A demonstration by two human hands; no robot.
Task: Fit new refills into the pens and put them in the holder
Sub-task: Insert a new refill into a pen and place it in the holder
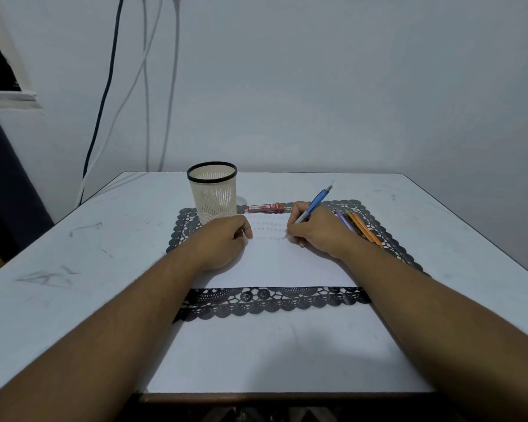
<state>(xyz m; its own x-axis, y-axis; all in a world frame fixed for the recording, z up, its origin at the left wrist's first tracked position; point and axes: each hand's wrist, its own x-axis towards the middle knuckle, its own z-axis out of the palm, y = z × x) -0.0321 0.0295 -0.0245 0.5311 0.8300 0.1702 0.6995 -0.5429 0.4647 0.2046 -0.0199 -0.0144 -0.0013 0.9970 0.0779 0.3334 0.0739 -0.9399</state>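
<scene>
Tabletop point(58, 300): white, scuffed, grey pencil-like marks toward left edge. Black lace placemat point(275, 301) at centre, scalloped border showing on all sides. White paper sheet point(275, 263) on top of placemat, rows of small faint marks near its far edge.

Holder point(212, 191): cream mesh cup with black rim, upright on far-left corner of placemat, just beyond left hand. Nothing seen inside from this angle.

Left hand point(223, 242): resting on left part of paper sheet, knuckles up, fingers curled loosely under toward palm, gripping nothing visible (fingertips partly hidden, so contact with paper beneath cannot be confirmed finger by finger).

Right hand point(317, 231): on right part of paper sheet, fingers and thumb pinched round lower barrel of blue pen point(313, 205) in a writing grip. Blue pen: long axis slanted, tip down and to the left, touching paper at end of lowest row of marks; rear end up and to the right, rising clear above the hand, thin pale part at its very top.

Other pens point(363, 228): a small bunch lying on placemat just right of right hand, partly hidden behind it; orange and purple barrels distinguishable, long axes running from far-left to near-right (exact count cannot be told).

Red refill case point(265, 208): flat on placemat past far edge of paper, between holder and right hand, long axis left to right, label unreadable.
</scene>
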